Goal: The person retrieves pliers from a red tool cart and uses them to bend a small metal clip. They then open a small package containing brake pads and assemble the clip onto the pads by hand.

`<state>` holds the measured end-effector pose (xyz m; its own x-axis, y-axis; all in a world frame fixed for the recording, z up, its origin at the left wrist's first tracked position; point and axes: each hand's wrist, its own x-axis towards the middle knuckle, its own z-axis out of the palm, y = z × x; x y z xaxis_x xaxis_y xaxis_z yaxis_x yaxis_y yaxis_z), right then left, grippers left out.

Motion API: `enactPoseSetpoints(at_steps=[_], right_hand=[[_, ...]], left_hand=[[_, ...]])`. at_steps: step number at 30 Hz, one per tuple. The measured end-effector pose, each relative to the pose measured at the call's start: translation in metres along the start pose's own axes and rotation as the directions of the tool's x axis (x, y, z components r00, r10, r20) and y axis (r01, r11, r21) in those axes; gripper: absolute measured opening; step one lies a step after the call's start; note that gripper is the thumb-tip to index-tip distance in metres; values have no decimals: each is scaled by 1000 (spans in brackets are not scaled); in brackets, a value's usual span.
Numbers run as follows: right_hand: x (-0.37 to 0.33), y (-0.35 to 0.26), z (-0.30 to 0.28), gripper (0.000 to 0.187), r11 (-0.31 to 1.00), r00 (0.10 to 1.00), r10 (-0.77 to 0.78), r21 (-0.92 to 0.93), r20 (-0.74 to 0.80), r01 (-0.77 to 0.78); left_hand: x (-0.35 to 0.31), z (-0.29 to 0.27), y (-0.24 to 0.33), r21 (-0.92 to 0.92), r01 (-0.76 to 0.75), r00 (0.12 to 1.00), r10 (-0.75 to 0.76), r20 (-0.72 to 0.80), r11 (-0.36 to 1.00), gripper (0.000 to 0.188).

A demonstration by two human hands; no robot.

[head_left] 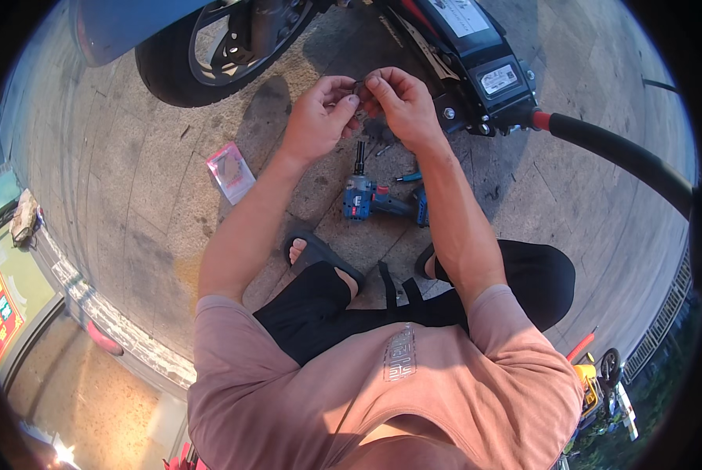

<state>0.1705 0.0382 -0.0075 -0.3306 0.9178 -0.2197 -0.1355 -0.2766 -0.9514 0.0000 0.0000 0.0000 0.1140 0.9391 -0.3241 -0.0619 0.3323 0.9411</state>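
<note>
My left hand and my right hand meet at the upper middle, fingertips pinched together. Between them is a small dark piece, mostly hidden by the fingers, so its kind is unclear. Below the hands, a blue cordless impact wrench lies on the paving with a long black socket pointing away from me. A blue-handled tool is partly covered by my right forearm. To the left lies a clear and pink plastic packet.
A vehicle's black tyre stands at the upper left under a grey-blue body panel. At the upper right is a black frame with labels and bolts, and a thick black padded bar sticks out from it. My sandalled foot rests close by.
</note>
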Motion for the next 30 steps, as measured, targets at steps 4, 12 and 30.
enactPoseSetpoints(at_steps=[4,12,30], right_hand=[[5,-2,0,15,992,998,-31,-121,46,36],[11,0,-1,17,963,998,-29,-267,59,44],[9,-2,3,20,965,999,32,-261,-34,-39]], left_hand=[[3,-9,-5,-44,-29,1000,28,-4,999,26],[6,-20,-8,-128,69,996,-63,56,989,24],[7,-18,-10,-115,69,996,-62,66,991,15]])
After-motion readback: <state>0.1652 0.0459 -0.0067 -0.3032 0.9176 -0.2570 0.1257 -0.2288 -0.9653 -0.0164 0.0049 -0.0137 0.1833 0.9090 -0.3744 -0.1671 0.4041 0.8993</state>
